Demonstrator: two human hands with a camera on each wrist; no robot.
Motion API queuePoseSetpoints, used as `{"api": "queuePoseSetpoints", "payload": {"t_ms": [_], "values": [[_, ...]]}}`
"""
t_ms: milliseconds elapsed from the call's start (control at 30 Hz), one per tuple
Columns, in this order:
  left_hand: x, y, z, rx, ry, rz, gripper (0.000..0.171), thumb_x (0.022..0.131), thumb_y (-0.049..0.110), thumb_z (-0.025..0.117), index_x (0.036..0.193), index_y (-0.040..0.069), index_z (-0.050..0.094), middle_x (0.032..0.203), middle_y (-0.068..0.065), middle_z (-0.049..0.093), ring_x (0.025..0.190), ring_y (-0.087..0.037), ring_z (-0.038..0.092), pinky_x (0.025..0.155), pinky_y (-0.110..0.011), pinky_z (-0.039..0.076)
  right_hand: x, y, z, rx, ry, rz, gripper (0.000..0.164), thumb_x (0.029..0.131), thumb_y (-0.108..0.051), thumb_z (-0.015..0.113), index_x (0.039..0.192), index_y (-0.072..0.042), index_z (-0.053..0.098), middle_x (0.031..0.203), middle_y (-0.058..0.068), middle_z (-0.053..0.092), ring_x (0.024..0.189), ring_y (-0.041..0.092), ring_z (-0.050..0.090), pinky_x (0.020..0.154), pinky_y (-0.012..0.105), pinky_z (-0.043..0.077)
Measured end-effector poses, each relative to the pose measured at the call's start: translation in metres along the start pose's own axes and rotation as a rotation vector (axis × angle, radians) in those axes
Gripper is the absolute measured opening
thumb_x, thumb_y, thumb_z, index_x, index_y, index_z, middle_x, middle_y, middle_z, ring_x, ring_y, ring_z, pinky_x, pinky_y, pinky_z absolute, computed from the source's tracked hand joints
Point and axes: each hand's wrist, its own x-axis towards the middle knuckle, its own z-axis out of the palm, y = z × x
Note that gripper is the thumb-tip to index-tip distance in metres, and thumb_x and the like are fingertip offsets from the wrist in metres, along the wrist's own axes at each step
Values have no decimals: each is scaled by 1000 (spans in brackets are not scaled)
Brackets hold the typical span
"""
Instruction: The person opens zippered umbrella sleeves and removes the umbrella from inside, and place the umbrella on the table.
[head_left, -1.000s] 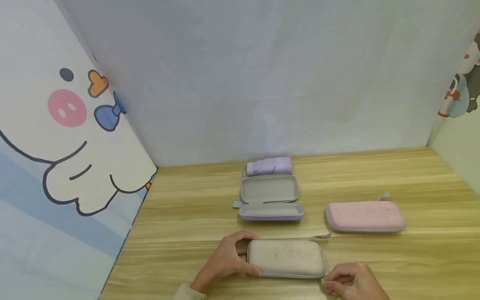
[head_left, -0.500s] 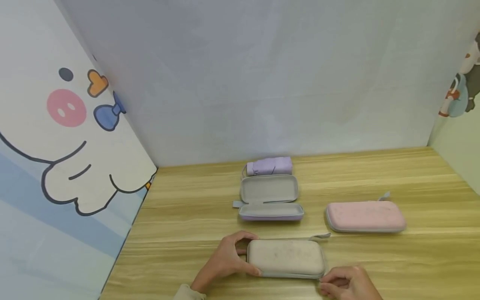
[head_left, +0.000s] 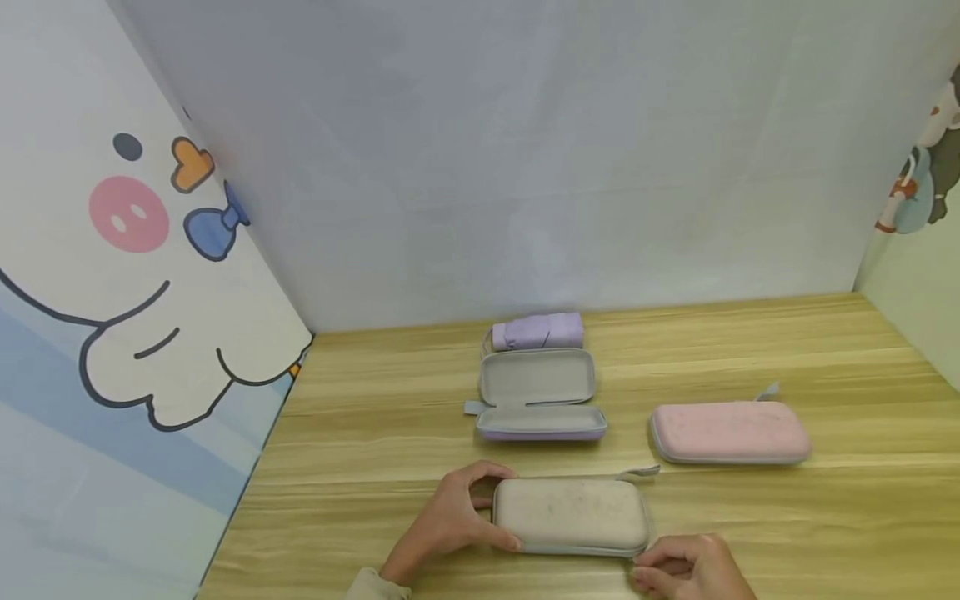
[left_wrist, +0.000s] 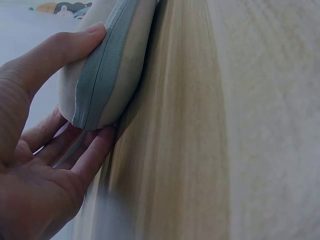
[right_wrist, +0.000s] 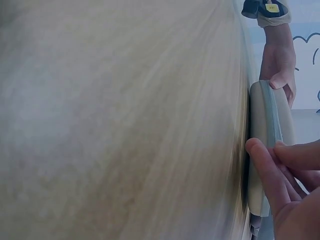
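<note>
A cream hard zip-up case [head_left: 570, 515] lies closed on the wooden table, its grey zipper band [left_wrist: 102, 65] running round the side. My left hand [head_left: 457, 515] grips its left end, thumb on the front edge and fingers round the back. At the front right corner, my right hand [head_left: 693, 568] pinches the small zipper pull between thumb and fingers, which mostly hide it. In the right wrist view, the right fingertips [right_wrist: 254, 145] lie against the zipper side of the case.
Behind the cream case, a purple case [head_left: 540, 423] lies unzipped with its grey lining showing. A folded purple umbrella [head_left: 538, 332] sits behind it, near the back wall. A closed pink case [head_left: 731, 433] rests to the right. A grey wrist loop [head_left: 637, 473] sticks out behind the cream case.
My right hand has slid a little to the left along the front edge of the cream case with the zipper pull. The left hand keeps its hold.
</note>
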Motion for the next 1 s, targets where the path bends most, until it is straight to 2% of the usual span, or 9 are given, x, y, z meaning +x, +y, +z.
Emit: {"api": "queuePoseSetpoints", "payload": {"t_ms": [133,300,433,1000], "values": [[0,0,0,0,1,-3,64,60,15,91,116,13,61,120,-6,56,112,-25,55,86,-28,50,1,-2,2,-20,-2,11,5,75,8,73,77,10,69,67,10,69,60,9,67,48,31,53],[0,0,0,1,0,0,65,60,14,91,117,13,61,120,-5,56,112,-24,55,86,-28,50,1,-5,3,-29,-22,82,8,77,3,73,79,9,70,68,9,69,60,9,67,50,32,54],[0,-1,0,3,0,5,65,60,14,91,117,13,61,121,-5,56,112,-24,55,86,-28,50,1,-6,4,-32,-27,98,12,77,0,74,79,11,69,68,8,69,61,9,67,50,33,54],[0,-1,0,8,-12,13,64,61,15,91,117,12,60,121,-6,56,112,-26,55,86,-27,49,5,2,10,-55,-15,-62,6,73,11,73,75,8,69,66,9,69,59,6,66,46,26,52]]}}
